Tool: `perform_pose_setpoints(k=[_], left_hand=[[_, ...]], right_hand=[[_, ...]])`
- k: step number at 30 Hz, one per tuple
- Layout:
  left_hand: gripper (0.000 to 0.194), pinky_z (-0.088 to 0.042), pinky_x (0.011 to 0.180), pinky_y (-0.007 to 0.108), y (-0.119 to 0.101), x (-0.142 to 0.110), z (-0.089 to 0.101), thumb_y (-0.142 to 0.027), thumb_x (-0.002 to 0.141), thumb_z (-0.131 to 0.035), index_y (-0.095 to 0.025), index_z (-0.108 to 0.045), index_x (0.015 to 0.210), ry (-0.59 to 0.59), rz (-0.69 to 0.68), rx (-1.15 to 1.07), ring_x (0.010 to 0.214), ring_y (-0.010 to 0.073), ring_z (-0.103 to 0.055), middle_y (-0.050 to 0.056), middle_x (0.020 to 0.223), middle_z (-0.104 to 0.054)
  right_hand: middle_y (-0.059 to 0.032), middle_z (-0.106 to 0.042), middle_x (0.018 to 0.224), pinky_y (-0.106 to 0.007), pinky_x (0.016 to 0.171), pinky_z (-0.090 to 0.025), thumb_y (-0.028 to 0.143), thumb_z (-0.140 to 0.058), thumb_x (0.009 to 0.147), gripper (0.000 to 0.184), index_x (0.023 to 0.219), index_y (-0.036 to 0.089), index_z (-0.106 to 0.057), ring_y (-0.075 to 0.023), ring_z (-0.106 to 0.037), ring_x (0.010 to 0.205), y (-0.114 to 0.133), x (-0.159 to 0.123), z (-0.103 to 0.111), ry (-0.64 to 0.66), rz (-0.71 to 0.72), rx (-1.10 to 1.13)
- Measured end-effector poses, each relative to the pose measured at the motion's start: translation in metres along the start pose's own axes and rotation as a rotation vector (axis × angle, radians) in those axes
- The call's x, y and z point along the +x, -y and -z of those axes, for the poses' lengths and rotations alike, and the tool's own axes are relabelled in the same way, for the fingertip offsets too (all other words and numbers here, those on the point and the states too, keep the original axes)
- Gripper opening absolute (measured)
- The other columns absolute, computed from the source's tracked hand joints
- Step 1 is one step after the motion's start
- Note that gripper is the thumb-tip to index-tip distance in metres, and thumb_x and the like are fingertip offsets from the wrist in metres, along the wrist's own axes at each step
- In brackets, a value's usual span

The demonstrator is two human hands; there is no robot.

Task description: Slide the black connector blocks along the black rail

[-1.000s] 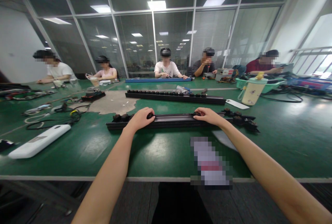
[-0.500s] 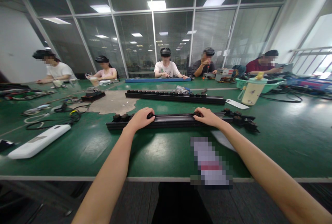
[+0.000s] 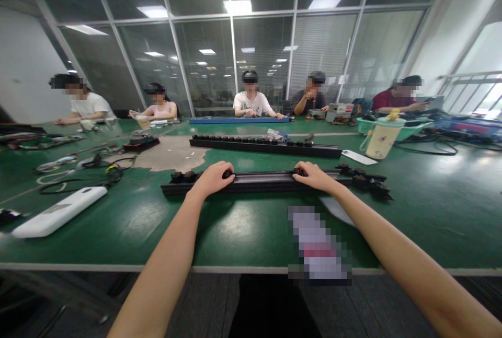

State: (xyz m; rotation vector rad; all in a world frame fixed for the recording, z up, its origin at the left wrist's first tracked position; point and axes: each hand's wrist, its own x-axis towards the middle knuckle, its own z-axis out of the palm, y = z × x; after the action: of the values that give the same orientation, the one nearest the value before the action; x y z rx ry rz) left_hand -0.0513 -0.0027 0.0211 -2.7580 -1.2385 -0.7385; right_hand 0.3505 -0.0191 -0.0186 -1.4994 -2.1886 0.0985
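A long black rail with a lighter channel along its top lies across the table in front of me. My left hand is closed around a small black knob-like piece on the rail. Further right, my right hand grips a similar small black piece, mostly covered by its fingers. More of these pieces sit at the rail's left end. Several loose black pieces lie at and beside its right end.
Behind stands a second black rail carrying a row of black pieces. A white case lies at left, a blurred-out flat item near the front edge. A yellow cup and green basket stand at right. Co-workers sit opposite.
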Motion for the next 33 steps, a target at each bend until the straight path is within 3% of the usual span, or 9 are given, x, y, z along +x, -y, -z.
perform_pose_setpoints(k=[27, 33], left_hand=[[0.014, -0.052, 0.088, 0.04, 0.0, 0.0, 0.0, -0.031, 0.091, -0.056, -0.02, -0.064, 0.095, -0.011, -0.015, -0.005, 0.094, 0.0265, -0.065, 0.008, 0.097, -0.068], [0.014, -0.052, 0.088, 0.039, 0.0, 0.0, 0.0, -0.031, 0.091, -0.056, -0.021, -0.064, 0.095, -0.017, -0.015, -0.005, 0.093, 0.0261, -0.065, 0.008, 0.097, -0.068]], right_hand=[[-0.0105, -0.07, 0.101, -0.041, 0.088, -0.045, 0.043, -0.058, 0.087, 0.026, 0.1, 0.021, -0.063, -0.0268, -0.061, 0.095, 0.002, 0.002, 0.002, -0.013, 0.006, 0.032], [-0.0021, -0.063, 0.081, -0.034, 0.074, -0.038, 0.061, -0.063, 0.086, 0.044, 0.103, 0.021, -0.07, -0.021, -0.055, 0.078, -0.003, -0.001, 0.017, 0.069, -0.029, 0.176]])
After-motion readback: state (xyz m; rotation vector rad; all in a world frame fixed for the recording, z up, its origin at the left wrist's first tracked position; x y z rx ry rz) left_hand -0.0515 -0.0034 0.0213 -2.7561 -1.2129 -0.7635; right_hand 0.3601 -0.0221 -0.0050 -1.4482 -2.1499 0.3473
